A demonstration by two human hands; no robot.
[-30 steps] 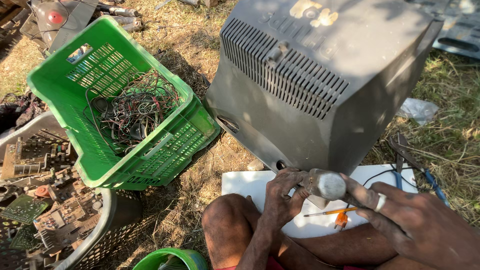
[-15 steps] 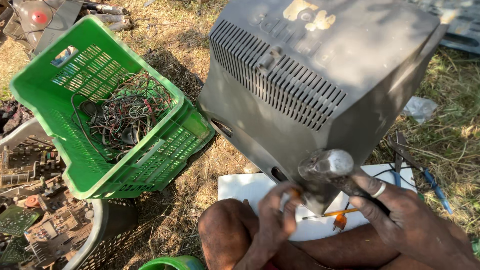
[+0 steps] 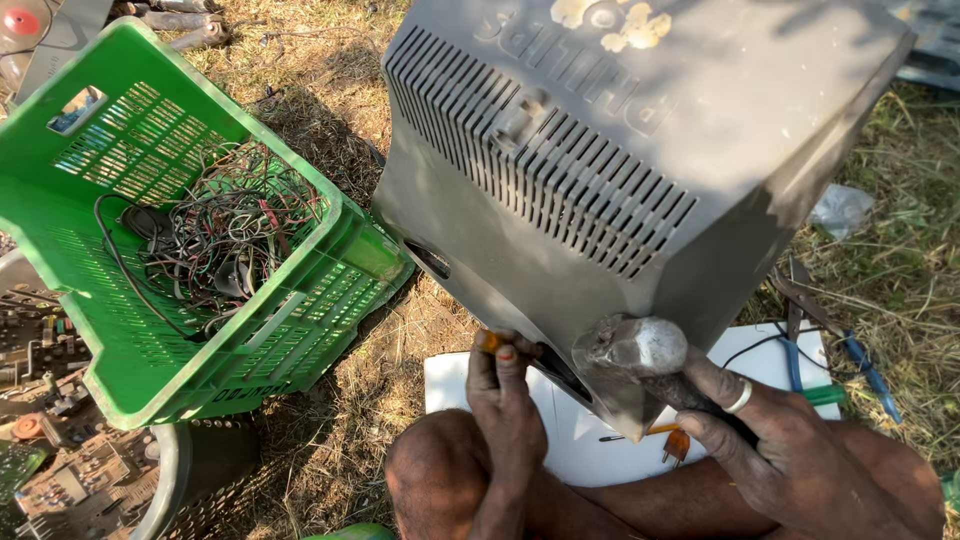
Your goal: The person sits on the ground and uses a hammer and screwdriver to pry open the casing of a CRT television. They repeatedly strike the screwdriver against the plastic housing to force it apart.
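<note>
**Hammer and small tool at the corner of the old television**

My right hand [image 3: 790, 450] is nearest to me, low on the right side. Its fingers [image 3: 715, 385] are closed around the dark handle of a hammer [image 3: 635, 350]. The grey metal head of the hammer is just above my fingers and it touches the lower corner of the grey television case [image 3: 620, 170].

To the left of it is my left hand [image 3: 505, 400]. These fingers are closed on a small tool with an orange handle [image 3: 492, 343], and only the orange end shows above my fingertips. The tip is hidden, so I cannot tell if it enters the case. This hand is just below the bottom edge of the case, near a dark opening there.

Under both hands lies a white flat board [image 3: 770, 355] on the ground. On it, below my right hand, is a small orange piece [image 3: 676, 446]. To the right of my right hand, blue-handled pliers [image 3: 868, 370] lie in the grass.

Beyond my hands the television case stands tilted, with its back and the ventilation slots turned up to me.

Far to the left of my left hand is a green plastic crate [image 3: 330, 270] that holds tangled wires [image 3: 225, 235]. Below the crate, at the left edge, there are old circuit boards [image 3: 60, 470].
</note>
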